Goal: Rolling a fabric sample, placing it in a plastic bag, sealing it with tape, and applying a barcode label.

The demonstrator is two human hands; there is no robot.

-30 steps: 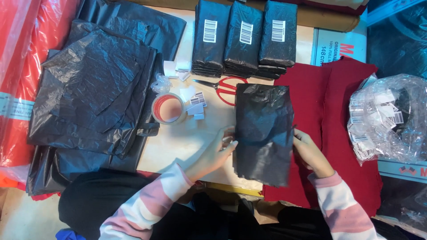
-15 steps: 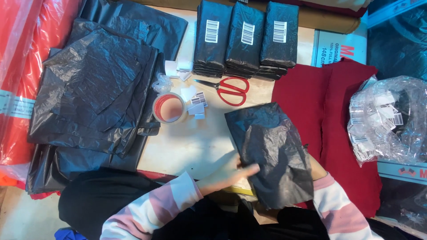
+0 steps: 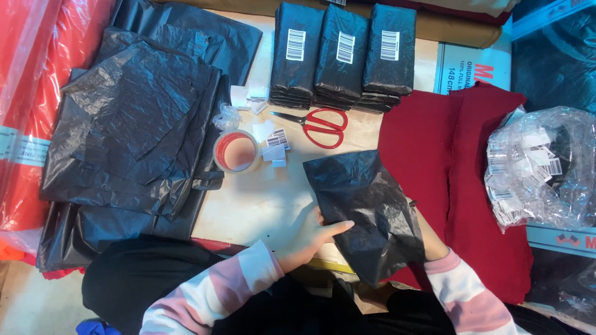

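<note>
Notably, the right hand is almost wholly hidden — only its wrist [image 3: 431,239] shows, behind the black plastic bag [image 3: 366,214]; whether those fingers close on the bag cannot be told. The landmark used throughout is the roll of tape [image 3: 236,152], one in number.

Left of the tape lies a pile of flat black bags [image 3: 130,136]; the count of layers is not readable. The red sheeting [image 3: 28,93] beyond it is cut off by the frame edge. Just right of the tape sit a few small white labels [image 3: 276,139], too small to count surely. Further right — one pair of red-handled scissors [image 3: 320,126]. Above and right of the tape stand three stacks of packed black parcels [image 3: 344,53], each with a white sticker.

The left hand [image 3: 310,232], below and right of the tape, is palm down, thumb laid over the bag's lower left edge, pinching it. The bag is tilted, partly overlapping the red cloth [image 3: 453,174]. Far right, one clear bag of labels [image 3: 540,167].
</note>
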